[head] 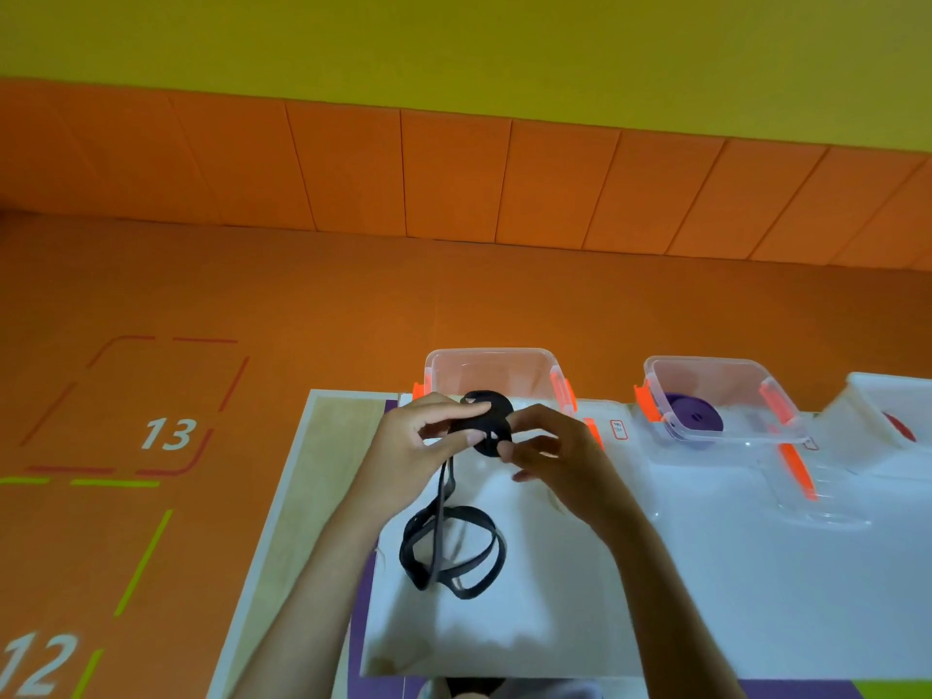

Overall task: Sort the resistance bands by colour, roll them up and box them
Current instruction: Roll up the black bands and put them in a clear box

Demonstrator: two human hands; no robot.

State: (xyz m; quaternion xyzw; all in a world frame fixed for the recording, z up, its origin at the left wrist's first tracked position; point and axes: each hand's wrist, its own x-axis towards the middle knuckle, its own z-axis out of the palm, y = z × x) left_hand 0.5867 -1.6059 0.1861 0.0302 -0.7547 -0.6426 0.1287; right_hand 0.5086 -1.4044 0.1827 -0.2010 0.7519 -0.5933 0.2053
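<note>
My left hand and right hand both pinch the half-wound coil of the flat black rubber resistance band. I hold it above the white table sheet, just before the clear plastic box with orange clips. Its loose tail dangles in floppy loops. I judge tight, even turns matter: this springy strap could unwind if my fingers slacken.
</note>
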